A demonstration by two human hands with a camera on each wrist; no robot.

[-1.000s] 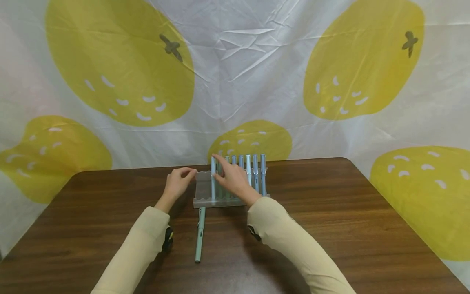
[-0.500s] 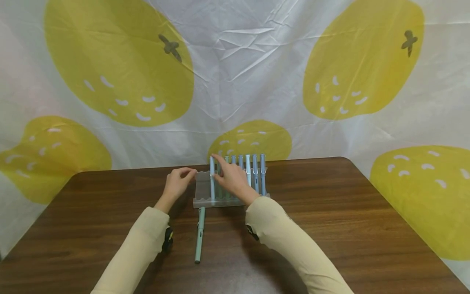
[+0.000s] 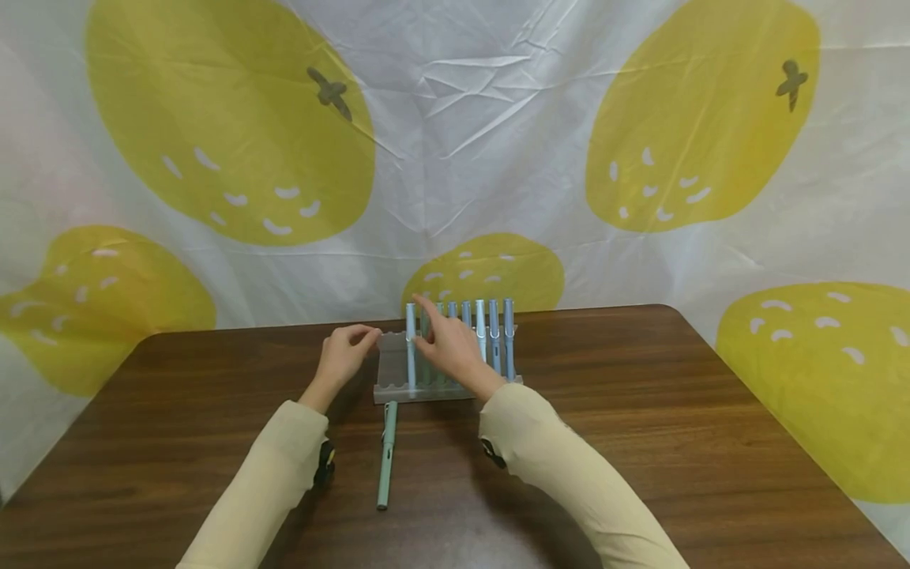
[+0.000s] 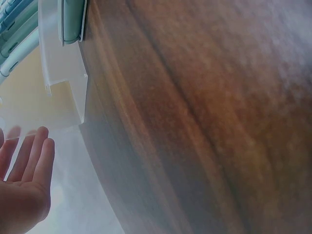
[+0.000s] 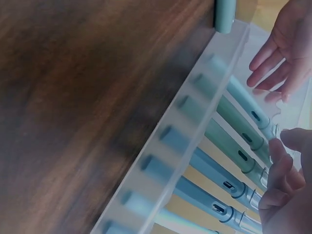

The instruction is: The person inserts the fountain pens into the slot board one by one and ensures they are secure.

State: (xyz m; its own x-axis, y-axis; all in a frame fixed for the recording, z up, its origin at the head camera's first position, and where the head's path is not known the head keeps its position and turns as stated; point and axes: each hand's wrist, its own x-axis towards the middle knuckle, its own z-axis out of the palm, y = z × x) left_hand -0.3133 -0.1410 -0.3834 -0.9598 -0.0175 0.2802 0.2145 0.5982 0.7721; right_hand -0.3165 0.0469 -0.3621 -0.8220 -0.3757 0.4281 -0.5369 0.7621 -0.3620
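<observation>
A clear wavy-edged pen rack (image 3: 392, 362) stands near the back of the table, with several capped pens leaning in its slots. My left hand (image 3: 343, 354) pinches the rack's left edge; in the right wrist view some fingertips show through the clear plastic. My right hand (image 3: 451, 344) is in front of the row. Its index finger is extended near the top of the leftmost pen, a pale blue one (image 3: 411, 363), and its thumb is beside that pen's clip. Contact there is hard to tell. The right hand partly hides the green pens (image 5: 236, 146) in the rack.
A single green pen (image 3: 387, 458) lies on the wooden table (image 3: 604, 442) before the rack's left end. Blue pens (image 3: 494, 340) fill the rack's right side. Behind the table hangs a white cloth (image 3: 483, 182) with yellow fruit prints.
The pale blue pen's top has shifted slightly left. My right index finger has risen a little off that top. My left hand stays at the rack's edge.
</observation>
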